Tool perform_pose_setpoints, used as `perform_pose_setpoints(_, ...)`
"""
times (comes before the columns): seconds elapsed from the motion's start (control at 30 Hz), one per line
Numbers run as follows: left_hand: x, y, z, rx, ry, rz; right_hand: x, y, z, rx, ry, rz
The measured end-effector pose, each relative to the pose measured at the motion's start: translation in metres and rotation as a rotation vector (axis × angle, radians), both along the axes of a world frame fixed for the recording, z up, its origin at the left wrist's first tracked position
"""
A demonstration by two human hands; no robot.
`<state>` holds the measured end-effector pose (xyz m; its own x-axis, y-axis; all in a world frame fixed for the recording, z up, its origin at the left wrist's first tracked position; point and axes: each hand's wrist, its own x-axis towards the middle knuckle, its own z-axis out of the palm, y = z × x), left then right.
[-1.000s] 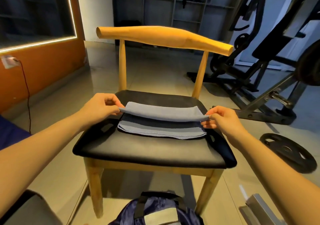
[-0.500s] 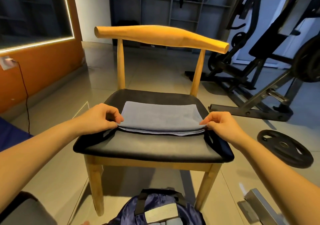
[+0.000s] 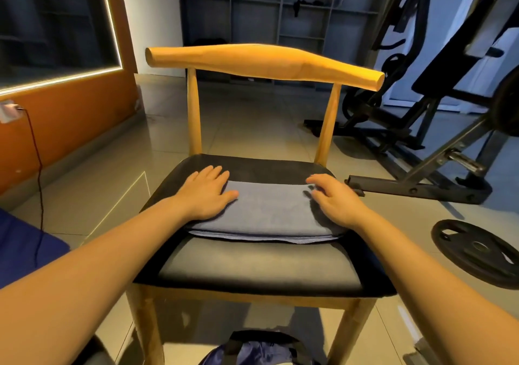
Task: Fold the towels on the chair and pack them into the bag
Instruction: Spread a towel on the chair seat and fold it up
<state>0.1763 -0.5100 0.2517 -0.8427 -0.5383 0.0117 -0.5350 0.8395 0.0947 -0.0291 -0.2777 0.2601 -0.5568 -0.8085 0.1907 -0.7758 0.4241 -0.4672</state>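
Note:
A grey-blue towel (image 3: 266, 213) lies folded in layers on the black seat of a wooden chair (image 3: 258, 269). My left hand (image 3: 206, 191) lies flat on the towel's left end, fingers straight and pointing to the far side. My right hand (image 3: 332, 197) rests on the right end with fingers loosely bent, holding nothing. A dark blue bag (image 3: 258, 349) with black straps sits on the floor under the chair's front edge, only its top in view.
A black weight plate (image 3: 477, 252) lies on the tiled floor to the right. Gym machine frames (image 3: 421, 128) stand behind it. An orange wall with a socket and cable (image 3: 36, 168) runs along the left. Blue fabric (image 3: 19, 249) shows at the left edge.
Both hands let go of the towel's front corners and moved onto its top, pressing it flat. The folded-over layer now lies settled on the seat. The view has come closer.

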Motion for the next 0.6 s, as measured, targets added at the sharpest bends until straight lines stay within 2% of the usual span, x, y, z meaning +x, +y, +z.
perform_pose_setpoints(0.07,-0.003,-0.008,-0.008,0.077,-0.116,0.021,-0.011,-0.008,-0.012,0.214,0.130,0.050)
perform_pose_setpoints(0.13,0.000,-0.014,-0.011,0.097,-0.134,0.028,-0.025,-0.007,-0.015,0.375,0.211,-0.007)
perform_pose_setpoints(0.23,0.011,-0.024,-0.010,0.067,-0.037,0.065,-0.037,-0.005,-0.004,0.288,0.189,-0.123)
perform_pose_setpoints(0.33,0.023,-0.034,-0.006,0.082,0.144,0.111,-0.040,-0.017,0.002,0.065,-0.004,-0.093)
perform_pose_setpoints(0.4,0.022,-0.037,-0.001,0.183,0.238,0.150,-0.038,-0.028,0.003,0.075,-0.081,-0.042)
perform_pose_setpoints(0.47,0.017,-0.039,0.005,0.292,0.278,0.221,-0.039,-0.036,0.004,0.135,-0.076,-0.048)
perform_pose_setpoints(0.6,0.011,-0.039,0.016,0.504,0.214,0.299,-0.042,-0.039,0.017,0.201,-0.187,-0.098)
